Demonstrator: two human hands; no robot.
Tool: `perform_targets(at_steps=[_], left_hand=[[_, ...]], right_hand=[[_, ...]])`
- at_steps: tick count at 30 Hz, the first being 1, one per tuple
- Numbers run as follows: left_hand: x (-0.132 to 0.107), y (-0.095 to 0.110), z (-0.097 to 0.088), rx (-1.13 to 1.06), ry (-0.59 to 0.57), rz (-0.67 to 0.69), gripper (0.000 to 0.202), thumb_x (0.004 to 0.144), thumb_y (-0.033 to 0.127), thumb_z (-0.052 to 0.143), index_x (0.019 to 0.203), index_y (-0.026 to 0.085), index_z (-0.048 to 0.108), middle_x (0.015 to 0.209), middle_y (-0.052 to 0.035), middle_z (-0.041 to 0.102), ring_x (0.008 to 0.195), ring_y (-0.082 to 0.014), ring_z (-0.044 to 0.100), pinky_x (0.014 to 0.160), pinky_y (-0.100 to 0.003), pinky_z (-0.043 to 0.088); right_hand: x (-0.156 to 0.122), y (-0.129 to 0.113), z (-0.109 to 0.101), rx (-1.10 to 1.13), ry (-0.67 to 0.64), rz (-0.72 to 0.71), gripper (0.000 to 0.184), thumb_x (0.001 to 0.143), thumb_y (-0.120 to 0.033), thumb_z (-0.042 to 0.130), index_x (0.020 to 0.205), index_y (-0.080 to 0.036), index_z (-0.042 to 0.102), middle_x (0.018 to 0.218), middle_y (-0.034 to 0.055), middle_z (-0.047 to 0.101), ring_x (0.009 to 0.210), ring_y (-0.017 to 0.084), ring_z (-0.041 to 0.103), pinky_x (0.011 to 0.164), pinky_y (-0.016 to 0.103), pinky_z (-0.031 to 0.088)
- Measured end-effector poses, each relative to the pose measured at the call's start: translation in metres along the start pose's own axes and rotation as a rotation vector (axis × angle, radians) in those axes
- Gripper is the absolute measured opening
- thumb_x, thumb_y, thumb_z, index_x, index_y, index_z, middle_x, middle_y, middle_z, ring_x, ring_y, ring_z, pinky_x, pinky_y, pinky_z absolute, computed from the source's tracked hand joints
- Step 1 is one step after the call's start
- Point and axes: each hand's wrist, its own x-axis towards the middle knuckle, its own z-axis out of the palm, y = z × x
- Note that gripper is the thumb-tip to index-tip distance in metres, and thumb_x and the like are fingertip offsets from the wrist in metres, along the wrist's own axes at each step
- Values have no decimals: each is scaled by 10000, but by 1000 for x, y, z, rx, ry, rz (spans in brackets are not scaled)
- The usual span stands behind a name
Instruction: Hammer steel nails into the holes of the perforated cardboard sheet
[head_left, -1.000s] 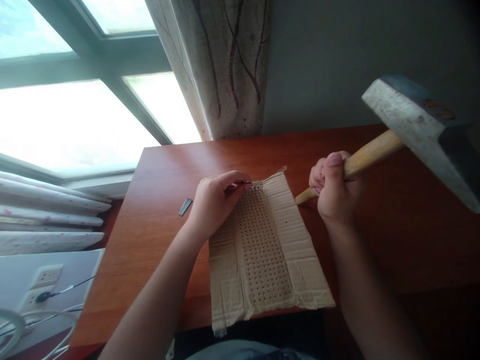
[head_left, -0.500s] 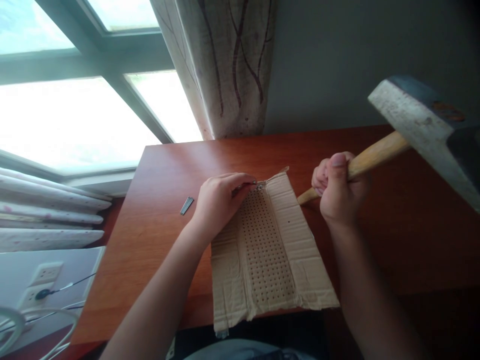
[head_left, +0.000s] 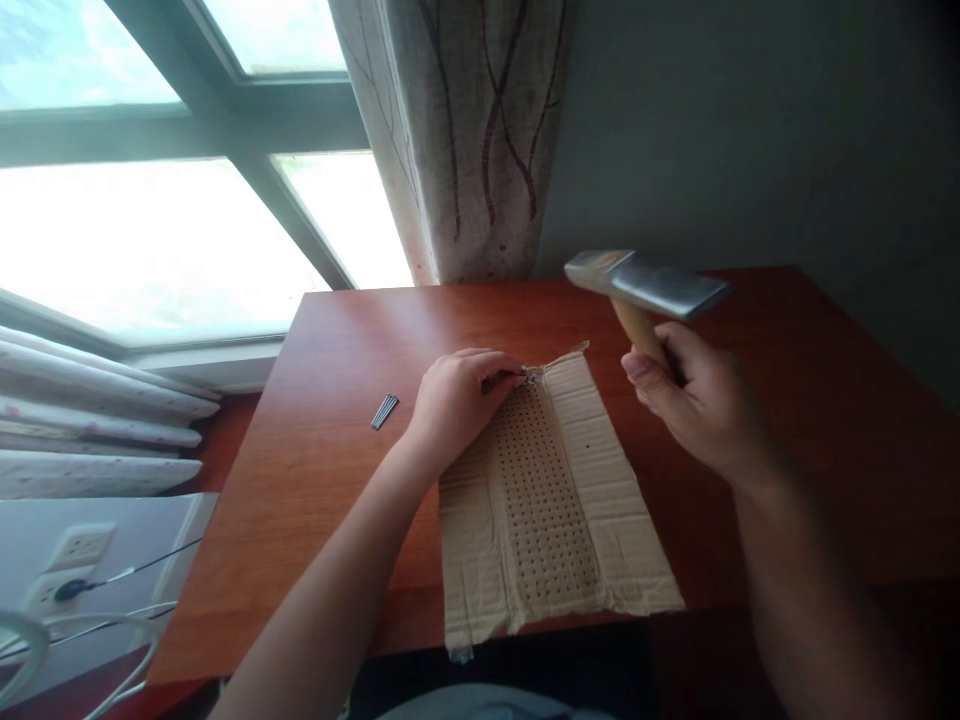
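Observation:
My right hand [head_left: 697,390] is closed round the wooden handle of a hammer [head_left: 649,282], its metal head raised above the table beyond the cardboard. My left hand [head_left: 469,395] rests on the far end of a piece of corrugated cardboard [head_left: 615,500], thumb and fingertips pinched together. At those fingertips is a small shiny metal piece that looks like a nail [head_left: 531,376], mostly hidden. Rows of small holes cover the cardboard's middle strip. To the left of my left hand lies a small bunch of nails [head_left: 385,411] on the table.
The brown wooden table [head_left: 322,480] runs to a grey wall [head_left: 735,130]. A patterned curtain [head_left: 480,140] hangs behind its far edge, beside a window [head_left: 150,240]. At the lower left are a wall socket [head_left: 82,545] and cables [head_left: 135,630].
My right hand has turned, swinging the hammer head leftward and down from the upper right, nearer the cardboard's far end. My left hand keeps its pinch on the cardboard. The view has shifted slightly.

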Motion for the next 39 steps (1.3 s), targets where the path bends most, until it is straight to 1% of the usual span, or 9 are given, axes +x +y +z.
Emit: perform_targets(at_steps=[3, 7, 13, 16, 20, 25, 30, 35, 39], left_hand=[[0, 1, 0, 17, -7, -1, 118, 895, 250, 652, 909, 242, 769, 951, -23, 792, 804, -188, 715, 721, -306, 534], [1, 4, -1, 47, -11, -17, 116, 888, 231, 659, 908, 242, 772, 941, -26, 790, 771, -187, 705, 681, -300, 512], [2, 5, -1, 70, -19, -22, 123, 884, 218, 665, 911, 255, 779, 912, -22, 791, 769, -188, 709, 688, -296, 511], [2, 5, -1, 91, -35, -21, 138, 891, 213, 659, 927, 258, 785, 910, -21, 790, 782, -190, 713, 706, -298, 511], [2, 4, -1, 99, -27, -23, 123, 896, 232, 662, 917, 249, 782, 906, -20, 789, 748, -182, 702, 670, -288, 496], [2, 4, -3, 118, -47, -21, 131, 894, 214, 659, 928, 245, 781, 920, -19, 787, 782, -184, 706, 710, -294, 505], [2, 7, -4, 104, -56, -21, 129, 904, 222, 648, 898, 240, 775, 924, -19, 787, 780, -184, 705, 697, -292, 507], [3, 7, -3, 110, -54, -39, 120, 883, 193, 660, 893, 236, 771, 916, -14, 785, 784, -184, 708, 713, -300, 518], [0, 10, -9, 115, -51, -3, 132, 890, 214, 651, 964, 234, 759, 948, -22, 775, 805, -191, 708, 713, -315, 532]], right_hand=[[-3, -15, -14, -240, -221, -123, 267, 966, -422, 600, 796, -217, 581, 555, -56, 501, 463, 100, 463, 458, 246, 307], [-2, -31, -18, -354, -337, -200, 315, 999, -393, 545, 741, -214, 520, 562, -52, 510, 459, 99, 476, 464, 255, 293], [-4, -34, -18, -390, -340, -204, 366, 1013, -408, 504, 707, -222, 432, 517, -57, 484, 407, 98, 453, 430, 258, 268], [-6, -32, -19, -412, -363, -183, 360, 1013, -411, 504, 714, -223, 435, 520, -55, 498, 412, 101, 467, 435, 257, 270], [-6, -36, -19, -392, -330, -201, 378, 1013, -422, 498, 700, -224, 423, 506, -59, 462, 400, 97, 421, 436, 261, 249], [-5, -42, -18, -489, -438, -41, 351, 1020, -372, 487, 707, -225, 423, 571, -30, 543, 487, 122, 510, 499, 268, 298], [-5, -45, -19, -486, -412, -43, 364, 1025, -408, 463, 711, -232, 401, 541, -43, 494, 458, 120, 462, 500, 276, 279], [-4, -44, -15, -500, -459, 11, 359, 1017, -378, 485, 702, -228, 401, 585, -25, 550, 507, 131, 520, 514, 276, 297], [-5, -43, -17, -493, -429, 1, 356, 1018, -380, 491, 708, -226, 407, 559, -43, 502, 483, 117, 483, 512, 269, 295]])
